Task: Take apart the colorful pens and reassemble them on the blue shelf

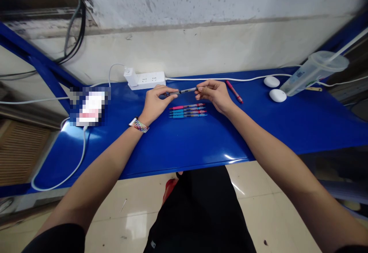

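A dark pen with a clear barrel is held level above the blue table by both hands. My left hand pinches its left end between thumb and fingers. At the other end, my right hand grips it with the fingertips. Just below the hands, several pens with pink and blue grips lie side by side in a row. One red pen rests apart, slanting beside my right hand.
A white power strip with a plugged-in charger stands against the wall. On the left, a phone lies with a white cable. Two white rounded objects sit near a clear plastic cup on the right. The blue table has a front edge near my body.
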`<state>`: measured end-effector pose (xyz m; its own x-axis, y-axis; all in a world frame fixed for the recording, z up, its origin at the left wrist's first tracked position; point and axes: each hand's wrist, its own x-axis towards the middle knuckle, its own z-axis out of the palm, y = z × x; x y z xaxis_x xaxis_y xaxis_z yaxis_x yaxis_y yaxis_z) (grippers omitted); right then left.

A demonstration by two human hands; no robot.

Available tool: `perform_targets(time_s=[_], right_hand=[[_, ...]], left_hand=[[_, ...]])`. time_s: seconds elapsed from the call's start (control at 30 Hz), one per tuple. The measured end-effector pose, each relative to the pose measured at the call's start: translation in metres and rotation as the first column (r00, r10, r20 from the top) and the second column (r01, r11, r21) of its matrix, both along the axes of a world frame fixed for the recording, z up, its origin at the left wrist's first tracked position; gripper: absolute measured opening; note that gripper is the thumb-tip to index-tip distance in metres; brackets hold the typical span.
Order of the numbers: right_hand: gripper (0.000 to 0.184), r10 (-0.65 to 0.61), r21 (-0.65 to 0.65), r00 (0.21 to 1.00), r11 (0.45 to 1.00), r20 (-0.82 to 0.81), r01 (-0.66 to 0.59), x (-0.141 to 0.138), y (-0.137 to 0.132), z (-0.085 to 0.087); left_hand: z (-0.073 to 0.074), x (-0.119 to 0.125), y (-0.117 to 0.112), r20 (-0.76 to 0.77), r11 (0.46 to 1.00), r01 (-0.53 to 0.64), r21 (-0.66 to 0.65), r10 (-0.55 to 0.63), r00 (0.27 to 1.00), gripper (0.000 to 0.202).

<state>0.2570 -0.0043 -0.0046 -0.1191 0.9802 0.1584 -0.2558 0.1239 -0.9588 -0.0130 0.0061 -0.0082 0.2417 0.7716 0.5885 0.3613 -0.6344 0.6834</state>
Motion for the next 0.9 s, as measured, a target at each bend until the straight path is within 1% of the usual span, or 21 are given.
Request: perform_targets(time_s=[0.1, 0.27, 0.37, 0.47, 0.53, 0.63, 0.7, 0.77, 0.83, 0.9], right_hand=[[0.023, -0.004, 0.0, 1.0, 1.0, 0.011, 0.004, 0.0, -0.002, 0.002], [0.019, -0.009, -0.016, 1.0, 1.0, 0.027, 0.01, 0.0, -0.005, 0.006], [0.016, 0.006, -0.034, 1.0, 0.999, 0.011, -0.006, 0.0, -0.005, 0.008], [0.01, 0.045, -0.099, 0.997, 0.994, -0.07, -0.052, 0.001, -0.005, 0.012], [0.009, 0.09, -0.175, 0.982, 0.977, -0.165, -0.118, 0.001, -0.004, 0.014], [0.023, 0.168, -0.268, 0.939, 0.93, -0.299, -0.251, 0.002, -0.005, 0.017], [0.03, 0.213, -0.282, 0.912, 0.904, -0.352, -0.32, 0.002, -0.006, 0.018], [0.034, 0.239, -0.264, 0.892, 0.897, -0.384, -0.354, 0.002, -0.007, 0.018], [0.034, 0.247, -0.244, 0.881, 0.899, -0.403, -0.363, 0.002, -0.008, 0.016], [0.031, 0.235, -0.239, 0.882, 0.905, -0.409, -0.352, 0.001, -0.007, 0.014]], left_hand=[[0.0, 0.0, 0.0, -0.007, 0.998, -0.013, 0.06, 0.014, 1.0, 0.016], [0.0, 0.001, -0.001, -0.045, 0.983, -0.063, 0.17, 0.072, 0.996, 0.01], [0.002, 0.002, -0.004, -0.08, 0.974, -0.078, 0.211, 0.097, 0.992, 0.01], [0.004, 0.003, -0.008, -0.098, 0.975, -0.083, 0.207, 0.106, 0.99, 0.012], [0.004, 0.004, -0.009, -0.07, 0.975, -0.087, 0.204, 0.103, 0.992, 0.012], [0.003, 0.004, -0.007, -0.009, 0.979, -0.084, 0.188, 0.087, 0.996, 0.013], [0.002, 0.004, -0.006, 0.024, 0.985, -0.07, 0.155, 0.067, 0.997, 0.016], [0.0, 0.005, -0.005, 0.053, 0.991, -0.051, 0.12, 0.045, 0.998, 0.019], [-0.001, 0.005, -0.005, 0.072, 0.995, -0.033, 0.096, 0.027, 0.997, 0.02], [-0.002, 0.005, -0.005, 0.068, 0.997, -0.025, 0.079, 0.02, 0.997, 0.02]])
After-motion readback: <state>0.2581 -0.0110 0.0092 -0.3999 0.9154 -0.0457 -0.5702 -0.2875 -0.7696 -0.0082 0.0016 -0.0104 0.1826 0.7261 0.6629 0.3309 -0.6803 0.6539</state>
